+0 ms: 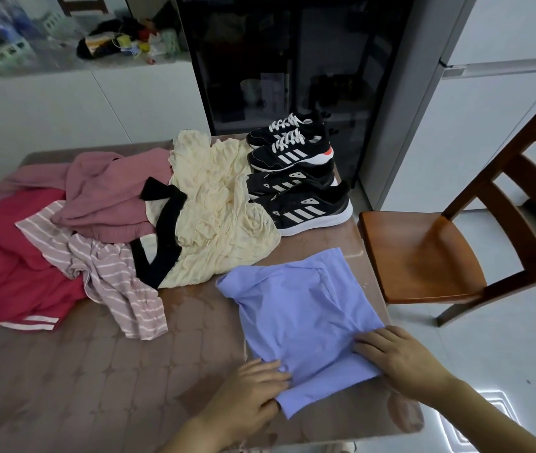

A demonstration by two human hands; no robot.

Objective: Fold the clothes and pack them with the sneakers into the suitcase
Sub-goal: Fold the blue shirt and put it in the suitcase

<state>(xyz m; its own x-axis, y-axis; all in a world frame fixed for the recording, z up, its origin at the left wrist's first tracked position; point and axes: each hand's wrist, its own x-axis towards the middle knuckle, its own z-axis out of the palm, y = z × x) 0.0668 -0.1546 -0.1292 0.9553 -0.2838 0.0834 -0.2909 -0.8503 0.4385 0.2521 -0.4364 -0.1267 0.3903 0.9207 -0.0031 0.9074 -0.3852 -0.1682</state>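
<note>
**Lavender shirt (306,308) lying lengthwise away from both hands**

It is sitting at the near right corner of the counter (96,371), its long axis running away from the person toward the sneakers (293,155). The left hand (250,390) is pinching the near left edge. The right hand (400,354) is pressing flat, fingers straight, on the near right fold. Both are equally close, so the near end is likely folding forward next.

left hand (253,387) grips edge of blue garment (299,308); right hand (400,358) presses it flat; sneakers (296,171) behind
</note>
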